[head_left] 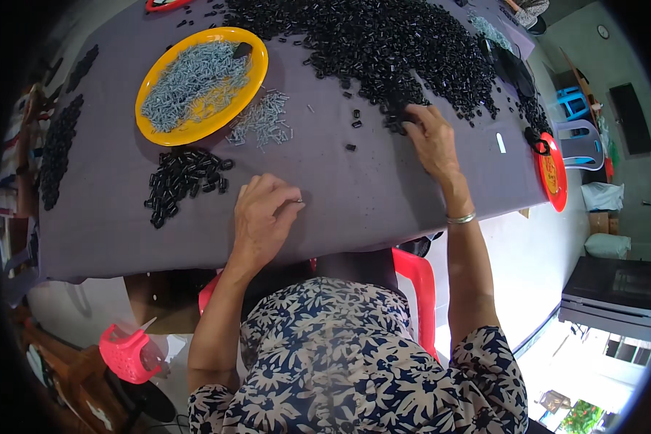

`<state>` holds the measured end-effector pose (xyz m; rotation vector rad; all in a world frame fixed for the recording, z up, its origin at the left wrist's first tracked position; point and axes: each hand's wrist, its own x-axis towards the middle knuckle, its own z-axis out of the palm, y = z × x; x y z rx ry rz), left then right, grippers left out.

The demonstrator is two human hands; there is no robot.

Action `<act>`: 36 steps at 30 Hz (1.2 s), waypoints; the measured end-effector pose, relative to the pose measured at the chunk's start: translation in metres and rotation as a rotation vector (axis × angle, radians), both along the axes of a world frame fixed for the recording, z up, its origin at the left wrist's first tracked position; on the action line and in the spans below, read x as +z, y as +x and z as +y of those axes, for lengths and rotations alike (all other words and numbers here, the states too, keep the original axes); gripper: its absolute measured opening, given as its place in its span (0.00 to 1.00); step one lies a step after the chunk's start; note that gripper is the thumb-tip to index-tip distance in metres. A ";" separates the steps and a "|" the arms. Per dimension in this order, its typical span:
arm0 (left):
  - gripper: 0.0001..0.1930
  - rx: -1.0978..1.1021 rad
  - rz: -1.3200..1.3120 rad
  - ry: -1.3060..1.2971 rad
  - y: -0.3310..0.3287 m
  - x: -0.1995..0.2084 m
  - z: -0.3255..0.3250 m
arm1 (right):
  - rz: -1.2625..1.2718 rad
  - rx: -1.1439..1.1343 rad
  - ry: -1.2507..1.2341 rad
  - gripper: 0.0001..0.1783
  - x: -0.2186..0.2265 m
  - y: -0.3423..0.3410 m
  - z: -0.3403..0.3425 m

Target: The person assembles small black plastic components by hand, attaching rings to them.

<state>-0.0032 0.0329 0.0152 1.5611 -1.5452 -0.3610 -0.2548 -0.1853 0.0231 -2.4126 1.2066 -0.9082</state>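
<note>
My left hand (262, 217) is over the near middle of the table, thumb and forefinger pinched on a small silvery piece that looks like a screw (300, 201). Left of it lies a small heap of short black cylindrical plastic parts (184, 177). A yellow oval tray (262, 65) holds many thin silvery screws (195, 76), with more screws (264, 119) spilled beside it. At the near edge of a large black pile (390, 50) of the same kind of parts, my right hand (434, 141) reaches with curved fingers, thumb and forefinger apart. Black parts lie right at its fingertips.
A grey-purple cloth covers the table (340, 217). A few loose black parts (351, 147) and a pale strip (500, 142) lie on it. At the right edge sits a red tray (553, 173); more black parts (64, 148) are along the left side. A pink chair (419, 289) is behind me.
</note>
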 end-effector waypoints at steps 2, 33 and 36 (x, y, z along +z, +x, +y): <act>0.08 0.002 -0.012 0.003 0.000 0.001 0.000 | -0.013 0.044 -0.025 0.16 -0.001 0.019 0.007; 0.08 0.000 0.034 0.000 0.002 -0.005 -0.001 | -0.016 0.117 0.070 0.08 0.005 0.042 0.024; 0.08 -0.004 0.021 -0.034 0.003 -0.006 -0.002 | 0.042 0.101 0.108 0.08 0.010 0.042 0.021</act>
